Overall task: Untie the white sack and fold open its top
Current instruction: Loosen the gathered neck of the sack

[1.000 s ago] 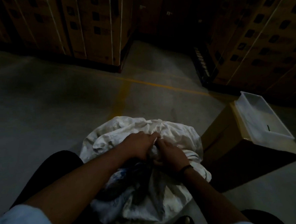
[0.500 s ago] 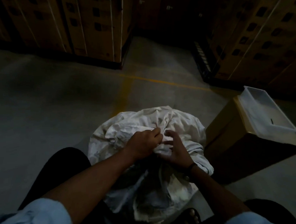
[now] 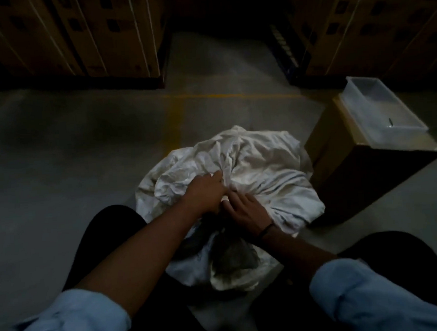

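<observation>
White sack (image 3: 258,163) sits under both your hands — left hand (image 3: 206,191) pinches its gathered neck, right hand (image 3: 245,209) alongside, grip unclear.

One white sack (image 3: 251,168) at centre. Two hands: left hand (image 3: 206,191) and right hand (image 3: 246,212), both at centre. One wristband (image 3: 266,230). Two blue sleeves (image 3: 68,325), at 7 and 5 o'clock. One brown carton (image 3: 345,173) at 3 o'clock. One clear tray (image 3: 377,109) at 2 o'clock. Stacked cartons (image 3: 107,31), at 11 and 1 o'clock, perhaps two stacks; dim light prevents a count.
</observation>
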The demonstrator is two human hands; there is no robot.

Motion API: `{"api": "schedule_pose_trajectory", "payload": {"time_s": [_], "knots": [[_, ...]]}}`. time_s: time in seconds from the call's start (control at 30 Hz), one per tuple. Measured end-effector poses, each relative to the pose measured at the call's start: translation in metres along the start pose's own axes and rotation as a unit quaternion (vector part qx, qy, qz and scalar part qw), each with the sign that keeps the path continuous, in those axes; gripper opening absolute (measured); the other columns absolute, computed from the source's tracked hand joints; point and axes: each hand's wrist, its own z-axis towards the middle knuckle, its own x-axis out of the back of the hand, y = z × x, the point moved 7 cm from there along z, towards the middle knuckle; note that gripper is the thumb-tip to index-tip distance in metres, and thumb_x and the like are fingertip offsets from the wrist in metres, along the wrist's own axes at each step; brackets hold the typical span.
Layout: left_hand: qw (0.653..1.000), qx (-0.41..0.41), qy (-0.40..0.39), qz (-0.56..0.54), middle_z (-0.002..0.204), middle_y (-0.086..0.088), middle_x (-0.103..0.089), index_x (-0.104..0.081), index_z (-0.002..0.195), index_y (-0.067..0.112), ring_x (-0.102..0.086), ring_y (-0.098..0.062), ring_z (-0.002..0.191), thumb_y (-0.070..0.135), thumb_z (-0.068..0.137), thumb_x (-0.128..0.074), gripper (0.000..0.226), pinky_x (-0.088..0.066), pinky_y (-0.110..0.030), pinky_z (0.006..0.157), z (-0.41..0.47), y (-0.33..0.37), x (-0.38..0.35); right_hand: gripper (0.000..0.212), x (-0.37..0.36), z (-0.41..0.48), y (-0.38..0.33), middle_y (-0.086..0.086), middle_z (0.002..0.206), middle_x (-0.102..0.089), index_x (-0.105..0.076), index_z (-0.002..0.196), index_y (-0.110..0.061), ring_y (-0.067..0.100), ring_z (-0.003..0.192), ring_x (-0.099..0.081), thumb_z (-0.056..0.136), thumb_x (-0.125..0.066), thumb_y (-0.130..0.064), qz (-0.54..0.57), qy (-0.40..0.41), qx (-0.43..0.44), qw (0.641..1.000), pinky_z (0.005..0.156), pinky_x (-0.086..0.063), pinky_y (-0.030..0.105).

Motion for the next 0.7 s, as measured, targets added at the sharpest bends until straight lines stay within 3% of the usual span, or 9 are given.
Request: {"api": "schedule_pose_trajectory", "payload": {"time_s": [0.1,0.17,0.27,0.37,0.43,0.53,0.6,0.7], "knots": [[0.999,-0.007,0.031,-0.008,0.131,-0.008,-0.043,-0.057,0.125,0.031,-0.050,-0.028,0.116,0.038,0.081,-0.066,0.045,-0.043,-0.040,0.093,0.001,0.001,-0.007,0.026,-0.004,-0.006,-0.002,0.023,0.119,-0.061,-0.050,0.113,-0.010,0.037,0.094,-0.063,0.092,-0.055,-0.026,-0.015,-0.006,0.008,1.000,0.074,-0.046,0.041],[0.997,-0.003,0.061,-0.041,0.124,-0.003,-0.047,-0.062,0.112,0.031,-0.054,-0.024,0.108,0.039,0.080,-0.067,0.033,-0.043,-0.037,0.085,-0.001,-0.005,-0.007,0.040,-0.006,-0.001,0.004,0.021,0.113,-0.059,-0.046,0.118,-0.011,0.037,0.090,-0.061,0.086,-0.062,-0.030,0.057,-0.046,-0.041,0.997,0.070,-0.049,0.041],[0.993,-0.003,0.103,-0.054,0.113,0.001,-0.050,-0.064,0.099,0.030,-0.057,-0.022,0.098,0.041,0.079,-0.065,0.022,-0.041,-0.034,0.076,-0.006,-0.013,-0.004,0.068,-0.004,0.002,0.018,0.014,0.111,-0.047,-0.042,0.120,-0.012,0.035,0.082,-0.055,0.067,-0.077,-0.034,0.197,-0.121,-0.130,0.964,0.062,-0.045,0.037],[0.990,-0.018,0.125,-0.059,0.109,0.001,-0.051,-0.066,0.096,0.029,-0.057,-0.022,0.096,0.036,0.073,-0.069,0.025,-0.039,-0.033,0.074,-0.006,-0.009,-0.002,0.076,-0.015,-0.009,0.041,0.008,0.122,-0.046,-0.044,0.128,-0.017,0.030,0.096,-0.058,0.065,-0.081,-0.041,0.275,-0.188,-0.222,0.916,0.073,-0.046,0.035],[0.990,-0.026,0.115,-0.073,0.107,0.002,-0.051,-0.066,0.094,0.029,-0.058,-0.022,0.095,0.036,0.070,-0.071,0.026,-0.040,-0.034,0.075,-0.005,-0.005,-0.002,0.072,-0.022,-0.011,0.045,0.010,0.124,-0.055,-0.051,0.127,-0.018,0.030,0.107,-0.059,0.068,-0.080,-0.047,0.274,-0.258,-0.220,0.900,0.086,-0.049,0.038],[0.991,-0.016,0.019,-0.129,0.110,0.002,-0.049,-0.066,0.103,0.032,-0.056,-0.021,0.100,0.045,0.065,-0.077,0.042,-0.044,-0.035,0.081,-0.001,-0.013,-0.008,0.063,-0.022,-0.007,0.036,0.013,0.121,-0.060,-0.056,0.122,-0.014,0.033,0.107,-0.059,0.072,-0.079,-0.044,0.229,-0.306,-0.177,0.907,0.087,-0.047,0.039],[0.978,0.014,-0.059,-0.199,0.124,-0.002,-0.044,-0.060,0.120,0.034,-0.049,-0.024,0.115,0.049,0.066,-0.081,0.060,-0.045,-0.038,0.094,-0.004,-0.020,-0.014,0.064,-0.022,-0.005,0.031,0.015,0.122,-0.058,-0.054,0.122,-0.011,0.036,0.105,-0.060,0.073,-0.078,-0.044,0.189,-0.301,-0.162,0.921,0.085,-0.047,0.040],[0.921,0.200,-0.044,-0.331,0.154,-0.015,-0.018,-0.024,0.150,0.034,-0.021,-0.040,0.142,0.058,0.073,-0.075,0.094,-0.024,-0.049,0.116,-0.019,-0.038,-0.013,0.066,-0.020,-0.006,0.027,0.017,0.120,-0.058,-0.053,0.121,-0.009,0.038,0.101,-0.060,0.072,-0.078,-0.044,0.165,-0.267,-0.150,0.938,0.080,-0.047,0.042]]}}
